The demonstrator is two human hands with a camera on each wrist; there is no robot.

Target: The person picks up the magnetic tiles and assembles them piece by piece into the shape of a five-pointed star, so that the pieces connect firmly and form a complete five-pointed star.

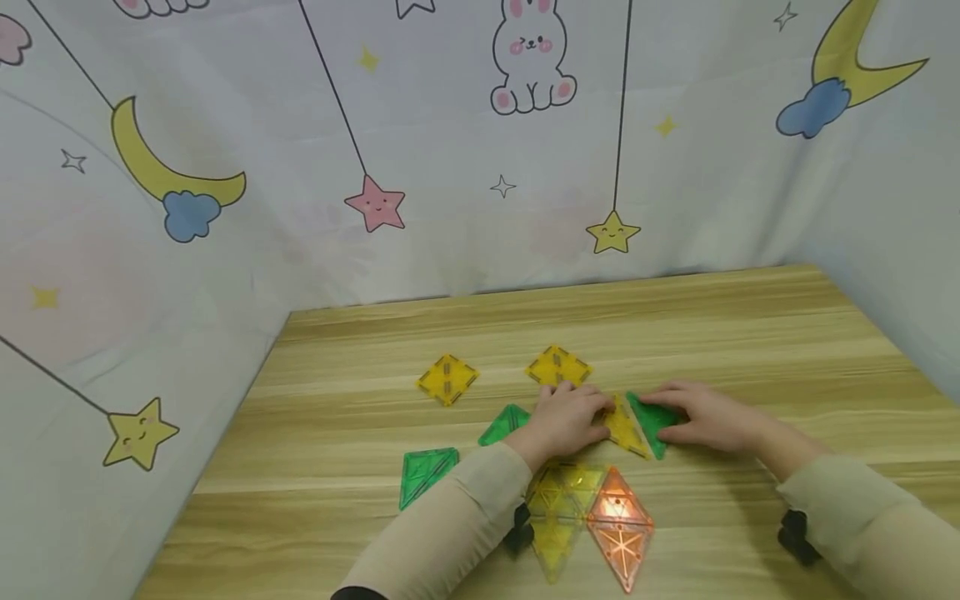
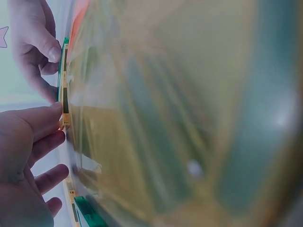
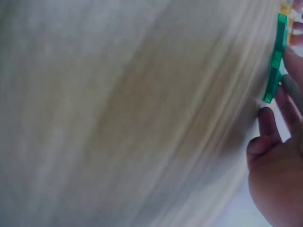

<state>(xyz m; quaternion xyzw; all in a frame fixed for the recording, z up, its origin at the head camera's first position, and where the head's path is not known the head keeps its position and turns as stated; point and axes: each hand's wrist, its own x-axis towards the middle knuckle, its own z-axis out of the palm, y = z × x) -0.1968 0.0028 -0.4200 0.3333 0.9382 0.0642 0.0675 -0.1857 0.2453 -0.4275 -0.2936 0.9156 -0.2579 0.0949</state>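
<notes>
My left hand (image 1: 564, 419) pinches the left end of a yellow triangular magnetic tile (image 1: 624, 430) between thumb and index finger. Opposite it, my right hand (image 1: 708, 417) grips a green triangular magnetic tile (image 1: 651, 419) with thumb and fingers. The two tiles lie side by side on the wooden table, their long edges close together; whether they touch, I cannot tell. In the right wrist view the green tile (image 3: 277, 59) shows edge-on beside the fingers. Below my left hand lie joined yellow tiles (image 1: 555, 542) and an orange diamond (image 1: 621, 525).
Two yellow diamonds (image 1: 447, 380) stand apart at the back, one partly behind my left fingers. Green tile pairs (image 1: 427, 473) lie left of my left forearm. A printed cloth (image 1: 465, 250) hangs behind the table (image 1: 337, 375) and along its sides.
</notes>
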